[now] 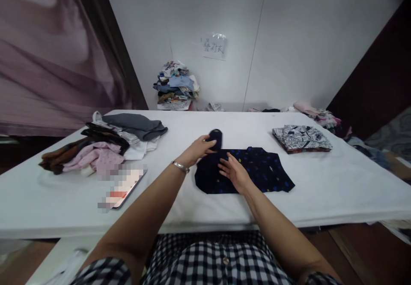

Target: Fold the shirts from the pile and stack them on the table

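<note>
A dark navy shirt (pixel 257 169) with small coloured spots lies spread on the white table (pixel 337 182) in front of me. My left hand (pixel 199 147) pinches the shirt's sleeve at its far left corner, and that sleeve is lifted and curled over. My right hand (pixel 233 171) lies flat with fingers spread on the left half of the shirt, pressing it down. A bracelet is on my left wrist.
A heap of clothes (pixel 105 145) in grey, black, pink and brown sits at the left. A phone (pixel 126 186) lies near it. A folded black-and-white patterned shirt (pixel 301 138) rests at the right. A stack of garments (pixel 176 85) stands against the back wall.
</note>
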A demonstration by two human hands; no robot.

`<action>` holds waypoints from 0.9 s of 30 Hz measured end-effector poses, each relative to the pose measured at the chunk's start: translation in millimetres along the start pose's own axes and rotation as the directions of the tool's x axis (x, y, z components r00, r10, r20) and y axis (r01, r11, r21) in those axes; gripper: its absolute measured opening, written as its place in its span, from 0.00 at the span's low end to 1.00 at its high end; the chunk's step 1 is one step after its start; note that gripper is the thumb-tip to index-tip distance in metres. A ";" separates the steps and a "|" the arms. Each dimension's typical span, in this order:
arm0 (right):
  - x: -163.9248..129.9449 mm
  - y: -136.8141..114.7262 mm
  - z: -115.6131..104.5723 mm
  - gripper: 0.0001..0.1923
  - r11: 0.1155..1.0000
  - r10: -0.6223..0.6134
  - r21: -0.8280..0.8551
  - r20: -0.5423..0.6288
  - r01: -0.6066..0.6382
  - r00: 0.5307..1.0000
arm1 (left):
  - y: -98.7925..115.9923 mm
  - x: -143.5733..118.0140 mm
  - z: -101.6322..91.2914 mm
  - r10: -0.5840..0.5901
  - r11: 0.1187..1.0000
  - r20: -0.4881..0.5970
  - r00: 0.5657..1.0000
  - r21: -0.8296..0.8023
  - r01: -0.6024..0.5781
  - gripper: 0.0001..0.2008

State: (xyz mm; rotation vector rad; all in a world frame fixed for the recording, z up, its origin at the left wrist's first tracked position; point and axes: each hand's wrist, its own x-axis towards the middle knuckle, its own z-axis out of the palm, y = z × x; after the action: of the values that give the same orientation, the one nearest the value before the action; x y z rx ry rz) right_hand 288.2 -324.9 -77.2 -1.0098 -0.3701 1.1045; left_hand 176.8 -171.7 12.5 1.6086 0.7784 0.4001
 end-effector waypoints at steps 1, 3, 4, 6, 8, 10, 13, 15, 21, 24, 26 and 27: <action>0.2 -1.7 -5.6 0.27 0.998 0.028 0.060 -0.022 -0.027 0.999 | 1.6 0.5 12.0 0.022 0.999 0.081 0.997 -0.050 -0.018 0.35; -0.3 -4.5 -18.6 0.25 0.984 0.089 0.161 -0.032 -0.083 0.996 | -5.8 1.8 29.4 0.056 0.998 0.099 0.994 -0.038 -0.052 0.33; -1.3 -6.0 -25.4 0.25 0.975 0.112 0.196 -0.028 -0.105 0.993 | -14.4 2.3 35.1 0.070 0.997 0.044 0.997 0.037 -0.072 0.31; -4.4 -9.6 -37.7 0.24 0.965 0.137 0.231 -0.035 -0.125 0.990 | -38.8 2.6 41.9 0.128 0.959 -0.083 0.988 0.263 -0.102 0.28; -8.0 -14.3 -46.7 0.21 0.966 0.143 0.229 -0.081 -0.121 0.986 | -66.6 1.5 45.3 0.208 0.883 -0.123 0.970 0.451 -0.131 0.26; -10.5 -19.1 -51.4 0.19 0.972 0.154 0.194 -0.102 -0.132 0.983 | -91.0 -0.8 47.5 0.270 0.818 -0.111 0.957 0.550 -0.167 0.26; -10.5 -22.4 -50.2 0.22 0.989 0.140 0.068 -0.075 -0.135 0.987 | -113.8 -3.6 49.0 0.313 0.751 -0.093 0.945 0.634 -0.187 0.25; -8.5 -20.6 -46.2 0.29 0.995 0.095 -0.014 -0.067 -0.096 0.993 | -120.5 -4.0 48.6 0.324 0.719 -0.098 0.941 0.673 -0.177 0.26; -2.9 -7.5 -47.2 0.41 0.992 0.010 -0.114 -0.308 -0.048 0.951 | -126.0 -3.9 48.2 0.390 0.685 -0.071 0.918 0.689 -0.238 0.26; -0.1 -2.0 -58.1 0.40 0.964 -0.118 -0.265 -0.364 0.019 0.924 | -129.7 -5.0 51.6 0.437 0.643 -0.008 0.900 0.702 -0.306 0.27; 2.4 -0.3 -65.3 0.36 0.898 -0.222 -0.437 -0.354 0.050 0.908 | -133.4 -5.5 54.2 0.450 0.608 0.011 0.893 0.728 -0.315 0.27; 3.1 -0.3 -68.5 0.35 0.855 -0.264 -0.516 -0.343 0.054 0.902 | -135.0 -5.6 55.2 0.457 0.591 0.014 0.890 0.742 -0.315 0.27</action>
State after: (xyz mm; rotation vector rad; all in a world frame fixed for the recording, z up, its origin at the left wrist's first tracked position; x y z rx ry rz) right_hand 337.3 -355.6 -113.8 -1.6022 -0.4035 0.6236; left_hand 173.9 -211.8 -127.8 2.5687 0.7586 0.6016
